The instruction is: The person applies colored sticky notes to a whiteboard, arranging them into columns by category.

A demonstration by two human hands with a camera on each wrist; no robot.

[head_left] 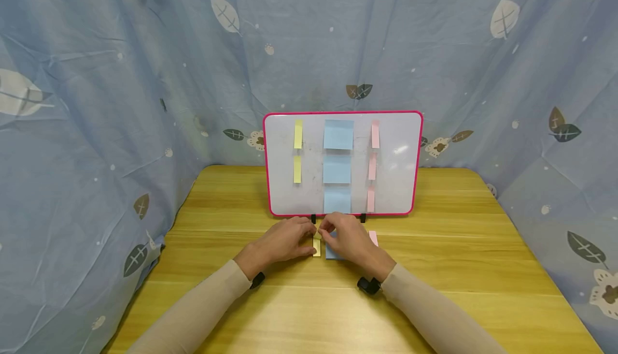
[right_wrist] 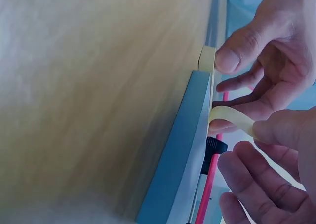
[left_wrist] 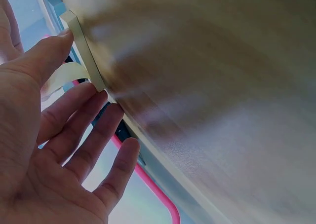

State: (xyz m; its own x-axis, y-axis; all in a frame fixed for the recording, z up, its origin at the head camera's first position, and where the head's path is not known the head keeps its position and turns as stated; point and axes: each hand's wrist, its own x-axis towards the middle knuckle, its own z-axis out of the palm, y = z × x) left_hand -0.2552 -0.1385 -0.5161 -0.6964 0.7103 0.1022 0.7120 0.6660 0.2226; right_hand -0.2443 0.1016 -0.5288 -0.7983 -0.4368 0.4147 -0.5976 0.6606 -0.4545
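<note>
On the table, a small pad of narrow yellow sticky notes (head_left: pixel 316 248) lies between the two hands. My left hand (head_left: pixel 285 240) steadies it, thumb at the near end and fingertips at the far end, as the left wrist view shows on the pad's edge (left_wrist: pixel 86 51). Between thumb and forefinger, my right hand (head_left: pixel 354 242) pinches the top yellow sticky note (right_wrist: pixel 231 115), which curls upward while its other end still meets the pad. A blue sticky note pad (right_wrist: pixel 175 155) sits right beside the yellow one, partly under the right hand in the head view.
Behind the hands, a pink-framed whiteboard (head_left: pixel 282 196) stands on black feet (head_left: pixel 363 218). It carries two yellow notes (head_left: pixel 298 169), three blue notes (head_left: pixel 337 169) and three pink notes (head_left: pixel 372 166) in columns. A pink pad (head_left: pixel 373 237) shows past the right hand. Patterned curtains (head_left: pixel 309 37) surround the table.
</note>
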